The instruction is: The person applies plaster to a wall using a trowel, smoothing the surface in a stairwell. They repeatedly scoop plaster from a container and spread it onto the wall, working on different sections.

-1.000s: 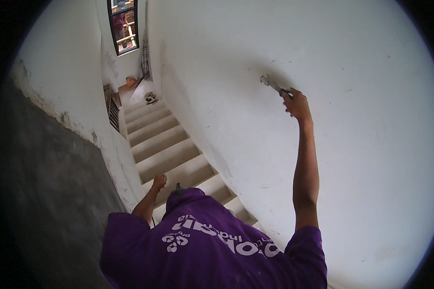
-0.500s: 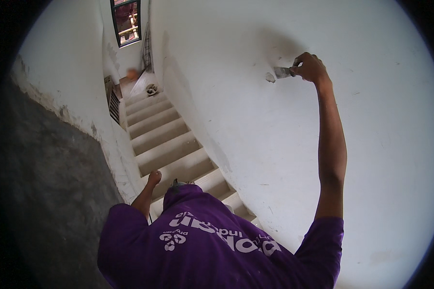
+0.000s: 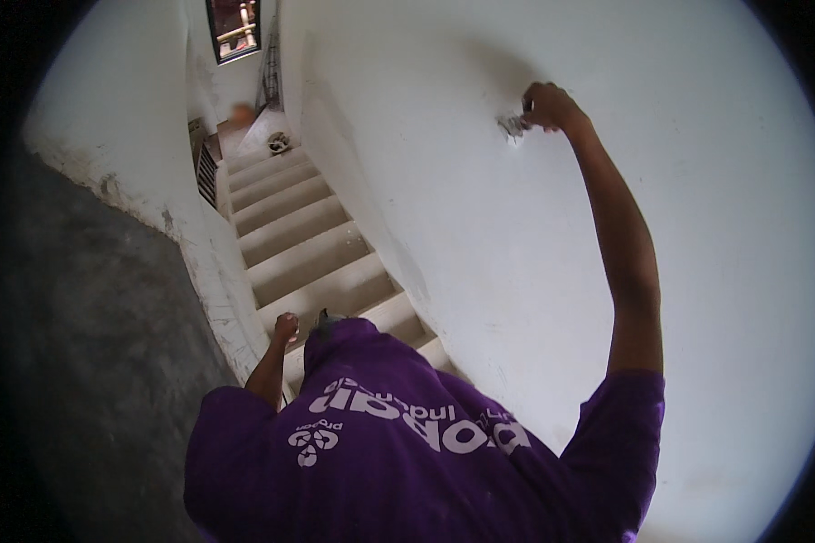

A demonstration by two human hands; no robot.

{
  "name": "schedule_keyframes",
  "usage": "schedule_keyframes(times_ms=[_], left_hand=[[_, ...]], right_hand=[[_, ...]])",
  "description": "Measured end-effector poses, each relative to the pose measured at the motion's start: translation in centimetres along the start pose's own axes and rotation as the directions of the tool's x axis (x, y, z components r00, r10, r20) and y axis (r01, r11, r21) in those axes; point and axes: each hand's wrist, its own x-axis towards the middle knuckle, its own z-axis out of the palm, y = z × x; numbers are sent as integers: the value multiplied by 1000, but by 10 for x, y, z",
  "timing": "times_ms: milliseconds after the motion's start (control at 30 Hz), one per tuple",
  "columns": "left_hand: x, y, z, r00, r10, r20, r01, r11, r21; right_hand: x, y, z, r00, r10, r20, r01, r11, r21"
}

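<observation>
The right hand has its fingers clamped on a putty knife right of the staircase, over which the left hand curls, contents unclear.

Soft light | shadow on wall | scraper blurred | borders black

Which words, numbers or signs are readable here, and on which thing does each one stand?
Purple shirt: large white lettering, which I do not copy out.
Same shirt: smaller letters beside a white emblem, also not copied; some are lost in folds.
Elsewhere: none I can make out.
</observation>
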Motion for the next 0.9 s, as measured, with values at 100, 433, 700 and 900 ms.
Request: schedule_keyframes(times_ms=[100, 433, 700, 900], left_hand=[[2, 22, 1, 1000, 2, -2, -3, 997, -80], [27, 42, 4, 1000, 30, -6, -30, 998, -62], [20, 31, -1, 1000, 13, -22, -12, 1000, 24], [14, 56, 7, 997, 70, -14, -71, 996, -48]], right_hand=[[-9, -14, -28, 996, 85, 29, -86, 996, 25], [-1, 5, 47, 968, -175, -179, 139, 970, -198], [-20, -9, 8, 972, 24, -232, -53, 991, -119], [-16, 13, 66, 983, -27, -180, 11, 996, -92]])
